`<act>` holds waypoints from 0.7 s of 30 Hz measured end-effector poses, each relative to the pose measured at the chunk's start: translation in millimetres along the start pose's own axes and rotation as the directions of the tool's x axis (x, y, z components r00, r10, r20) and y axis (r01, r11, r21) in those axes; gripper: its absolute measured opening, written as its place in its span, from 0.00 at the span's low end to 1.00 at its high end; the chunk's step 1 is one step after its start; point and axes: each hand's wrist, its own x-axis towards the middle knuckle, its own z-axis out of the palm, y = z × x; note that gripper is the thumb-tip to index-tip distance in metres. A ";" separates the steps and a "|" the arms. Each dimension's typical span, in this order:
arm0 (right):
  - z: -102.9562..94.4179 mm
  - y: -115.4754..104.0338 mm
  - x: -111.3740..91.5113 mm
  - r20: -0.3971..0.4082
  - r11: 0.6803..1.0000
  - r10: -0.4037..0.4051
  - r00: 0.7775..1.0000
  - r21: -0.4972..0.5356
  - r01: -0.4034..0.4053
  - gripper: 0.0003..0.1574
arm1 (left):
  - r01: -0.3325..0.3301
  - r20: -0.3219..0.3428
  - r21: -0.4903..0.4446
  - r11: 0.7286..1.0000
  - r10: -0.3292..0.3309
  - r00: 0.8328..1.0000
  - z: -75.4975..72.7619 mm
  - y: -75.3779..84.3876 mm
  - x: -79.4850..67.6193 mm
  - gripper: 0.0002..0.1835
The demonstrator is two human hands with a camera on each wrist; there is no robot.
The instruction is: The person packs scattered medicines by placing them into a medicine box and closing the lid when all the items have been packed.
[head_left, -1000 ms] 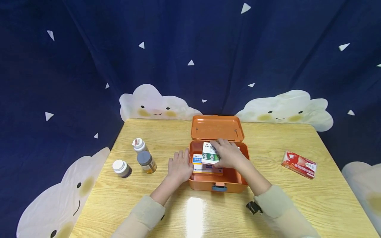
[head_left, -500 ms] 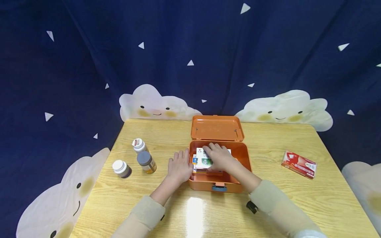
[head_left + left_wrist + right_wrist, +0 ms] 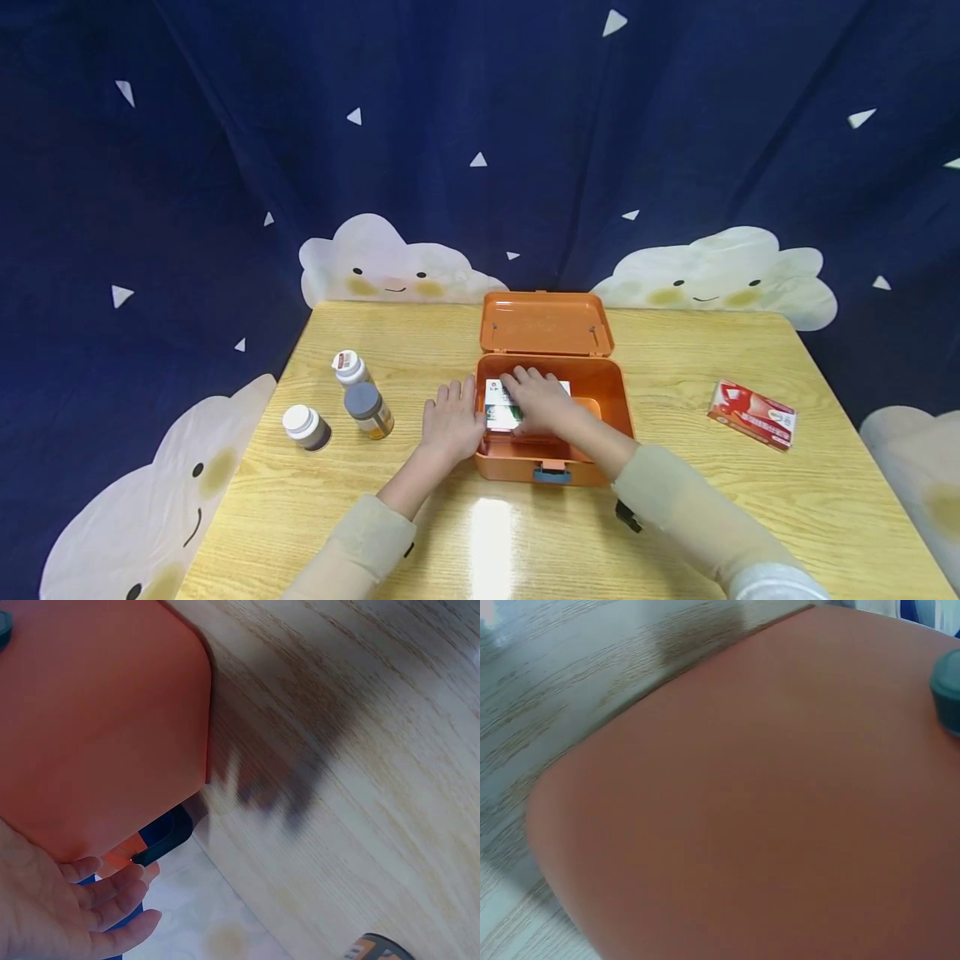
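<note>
An orange plastic case (image 3: 517, 469) stands at the middle of the table with its lid (image 3: 543, 323) laid back. Inside, toward the left, my right hand (image 3: 543, 406) holds a white and green medicine box (image 3: 495, 406) between thumb and fingers, covering much of it. My left hand (image 3: 452, 425) rests against the left rim, fingers extended. The left wrist view shows that hand's loosely bent fingers (image 3: 112, 904) beside the case wall (image 3: 105, 727). The right wrist view is filled by the case's front wall (image 3: 727, 802) and its teal latch (image 3: 946, 690); the right hand is out of that view.
Left of the case stand a white bottle (image 3: 351, 368), a grey-capped bottle (image 3: 368, 410) and a dark bottle with a white cap (image 3: 307, 427). A red medicine box (image 3: 752, 414) lies at the right. A dark blue curtain (image 3: 420, 108) hangs behind the table.
My right hand has moved left and down into the case with the white and green medicine box, which now covers the blue and white box seen earlier. My left hand has stayed put.
</note>
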 end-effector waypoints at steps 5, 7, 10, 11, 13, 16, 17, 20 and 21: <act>4.7 -1.7 4.6 0.007 1.000 -0.006 1.000 -0.021 0.006 0.54 | 0.001 -0.002 -0.005 1.000 -0.001 1.000 0.4 -0.1 0.1 0.28; 7.5 -1.6 6.2 0.002 1.000 -0.011 1.000 -0.026 0.011 0.53 | 0.002 -0.004 -0.010 1.000 -0.002 1.000 0.5 -0.1 0.2 0.28; 12.5 -0.6 8.9 -0.001 1.000 -0.015 1.000 -0.026 0.015 0.53 | 0.002 -0.007 -0.011 1.000 -0.002 1.000 0.5 -0.2 0.1 0.28; 14.0 -0.4 9.8 0.000 1.000 -0.015 1.000 -0.024 0.015 0.53 | 0.002 -0.009 -0.011 1.000 -0.002 1.000 0.7 -0.2 0.2 0.28; 16.9 0.2 11.4 0.001 1.000 -0.014 1.000 -0.024 0.014 0.54 | 0.001 -0.015 -0.011 1.000 -0.002 1.000 1.0 -0.2 0.2 0.28; 20.3 0.6 13.3 -0.001 1.000 -0.014 1.000 -0.027 0.014 0.55 | 0.001 -0.024 -0.009 1.000 -0.001 1.000 1.5 -0.2 0.4 0.28; 21.1 0.7 13.7 -0.008 1.000 -0.016 1.000 -0.025 0.016 0.55 | 0.001 -0.026 -0.010 1.000 -0.001 1.000 1.6 -0.2 0.4 0.28; 23.0 0.7 14.5 -0.020 0.999 -0.022 1.000 -0.025 0.021 0.55 | 0.003 -0.026 -0.008 1.000 -0.003 1.000 1.9 0.0 0.7 0.28; 23.5 0.5 14.7 -0.022 0.999 -0.023 1.000 -0.024 0.022 0.55 | 0.003 -0.027 -0.010 1.000 -0.003 1.000 1.9 0.1 0.7 0.28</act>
